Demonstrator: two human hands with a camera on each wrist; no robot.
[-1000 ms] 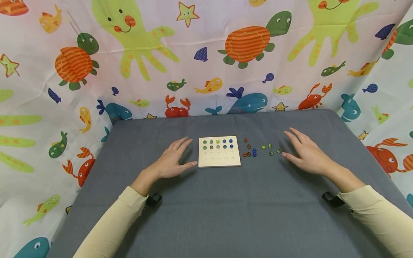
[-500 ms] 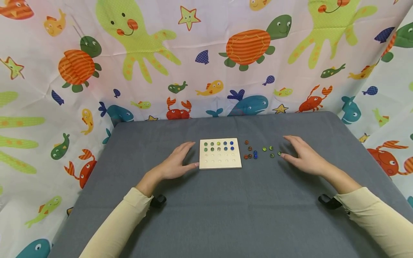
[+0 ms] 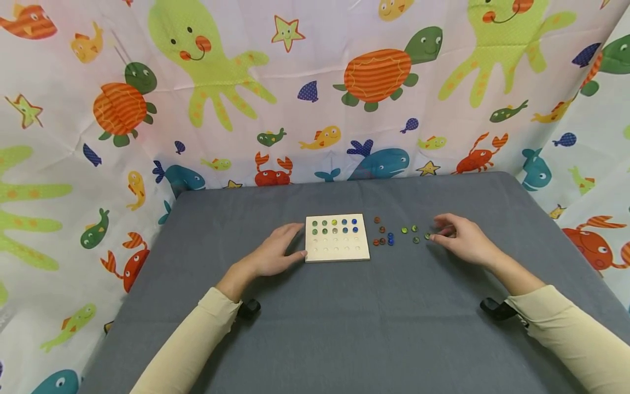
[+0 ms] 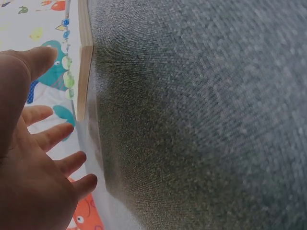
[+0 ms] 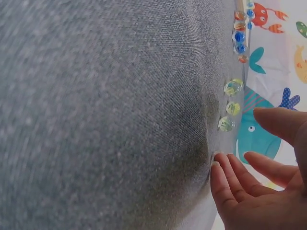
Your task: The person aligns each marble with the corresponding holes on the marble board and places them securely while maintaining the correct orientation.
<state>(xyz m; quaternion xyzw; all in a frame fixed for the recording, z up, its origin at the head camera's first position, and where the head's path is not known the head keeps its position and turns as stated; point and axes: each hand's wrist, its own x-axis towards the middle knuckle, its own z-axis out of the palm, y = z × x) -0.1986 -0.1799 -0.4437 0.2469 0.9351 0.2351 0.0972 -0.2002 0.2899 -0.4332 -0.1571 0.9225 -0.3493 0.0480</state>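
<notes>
A pale wooden board [image 3: 325, 245] with rows of round hollows lies mid-table. Green, yellow, clear and blue marbles fill its two far rows; the two near rows hold none. My left hand [image 3: 273, 253] is by the board's left side, thumb tip at the near corner; the left wrist view shows its fingers spread and holding nothing. My right hand [image 3: 465, 238] hovers at the rightmost green marble [image 3: 427, 236], fingers bent slightly and thumb beside it. In the right wrist view, a gap shows between thumb and fingers, near several yellow-green marbles [image 5: 233, 87].
Right of the board lie several brown-red marbles [image 3: 382, 230] and a pair of blue marbles [image 3: 391, 238]. Farther right are more green marbles [image 3: 415, 229]. Grey cloth covers the table [image 3: 334, 328]. A curtain [image 3: 325, 71] printed with sea animals hangs behind it.
My right hand has lowered toward the rightmost green marble, its fingers bending more and drawing closer to the thumb. The left hand has moved slightly nearer the board's left edge. The marbles stay put.
</notes>
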